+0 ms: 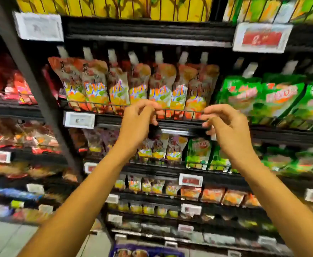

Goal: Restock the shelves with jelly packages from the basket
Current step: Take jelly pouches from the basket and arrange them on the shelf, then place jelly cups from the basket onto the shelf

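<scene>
From the head camera, both arms are raised to the shelf. The left hand [139,125] and the right hand [229,128] hover side by side, apart from each other, with their fingers loosely curled and no package in either. Their fingertips lie right at the wire rail [181,110] that fronts the shelf [179,125]. The picture is smeared, so whether they touch or pinch the wire I cannot tell.

Just beyond and above the fingertips stands the row of orange jelly pouches [159,84]. They are packed close behind the rail, each upright with its white spout on top, so the long axis runs up and away from the hands. The row spans the gap between the two hands and runs on past the left one. Beyond the right hand, on the same level, the green pouches [281,97] begin.

The supply lies the opposite way. The basket [118,250] is far below both hands at the very bottom edge, between the forearms and closer to the left one. Only a sliver of its rim and contents shows, so how the packages inside are lying cannot be made out.

With both hands free, the next pouch probably has to come from down there. The reach goes straight down and back towards the body, and the left hand has the shorter path. A pouch would then need turning spout-up to match the row.
</scene>
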A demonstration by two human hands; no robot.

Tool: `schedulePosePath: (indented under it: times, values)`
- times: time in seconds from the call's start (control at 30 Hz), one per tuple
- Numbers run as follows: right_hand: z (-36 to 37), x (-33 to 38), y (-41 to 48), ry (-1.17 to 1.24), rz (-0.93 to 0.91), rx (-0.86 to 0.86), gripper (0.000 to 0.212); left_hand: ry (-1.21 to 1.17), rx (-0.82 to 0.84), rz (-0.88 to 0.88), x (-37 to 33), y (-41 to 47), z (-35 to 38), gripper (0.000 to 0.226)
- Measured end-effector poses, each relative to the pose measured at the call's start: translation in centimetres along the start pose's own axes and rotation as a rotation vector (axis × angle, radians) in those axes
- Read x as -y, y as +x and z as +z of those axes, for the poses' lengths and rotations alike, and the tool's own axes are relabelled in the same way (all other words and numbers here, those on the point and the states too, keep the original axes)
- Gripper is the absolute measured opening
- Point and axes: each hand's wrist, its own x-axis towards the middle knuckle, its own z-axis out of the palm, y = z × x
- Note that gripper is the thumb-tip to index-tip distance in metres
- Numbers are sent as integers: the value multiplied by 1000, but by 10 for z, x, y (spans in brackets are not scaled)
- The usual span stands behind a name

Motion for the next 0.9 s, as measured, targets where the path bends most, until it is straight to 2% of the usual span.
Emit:
schedulePosePath:
  times: [0.23, 0.33, 0.4, 0.47, 0.57, 0.77, 0.83, 0.9]
  values:
    - [37, -173, -136, -39, 588, 166, 19, 172, 42, -459, 183, -99, -35, 27]
    - [59, -236, -199, -32, 831, 199, 27, 200, 34, -652, 260, -146, -60, 35]
    - [76, -273, -237, -45, 1009, 174, 28, 178, -5, -800, 310, -176, -76, 33]
    - [90, -306, -271, -36, 1132, 122, 19, 196, -35, -952, 358, -205, -91, 28]
    - [108, -357, -325, 62, 1328, -14, 17, 254, 4, -1162, 432, -254, -118, 20]
    - [137, -463, -420, -6, 1420, -66, 24, 287, -61, -1393, 559, -341, -162, 25]
    - [145, -503, -445, -101, 1452, -12, 23, 296, -93, -1458, 598, -359, -170, 22]
    - [147, -542, -463, -239, 1512, 68, 20, 298, -89, -1488, 631, -373, -178, 9]
